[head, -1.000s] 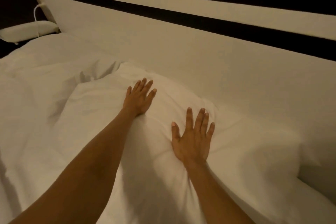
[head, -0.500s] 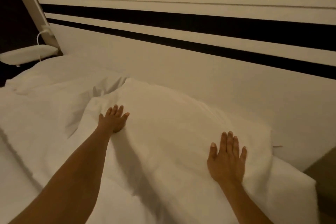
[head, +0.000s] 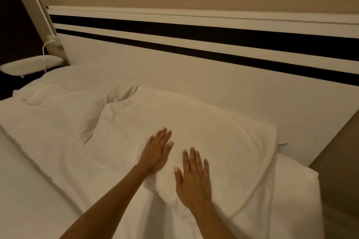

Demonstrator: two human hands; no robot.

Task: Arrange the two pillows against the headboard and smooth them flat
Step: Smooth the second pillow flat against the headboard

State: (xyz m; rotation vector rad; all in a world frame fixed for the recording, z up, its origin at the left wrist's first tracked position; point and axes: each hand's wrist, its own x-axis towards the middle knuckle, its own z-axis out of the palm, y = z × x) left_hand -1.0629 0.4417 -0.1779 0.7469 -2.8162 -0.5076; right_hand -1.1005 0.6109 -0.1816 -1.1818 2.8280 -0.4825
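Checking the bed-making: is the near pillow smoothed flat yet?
Not yet. The near pillow is puffed in the middle, with a fold bunched between the left hand and right hand.

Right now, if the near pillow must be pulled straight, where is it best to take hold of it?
Probably at the right corner of the near pillow, which sticks out free beside the headboard. Come from the right with the right hand; both it and the left hand lie flat on the middle, where the smooth cloth offers no grip.
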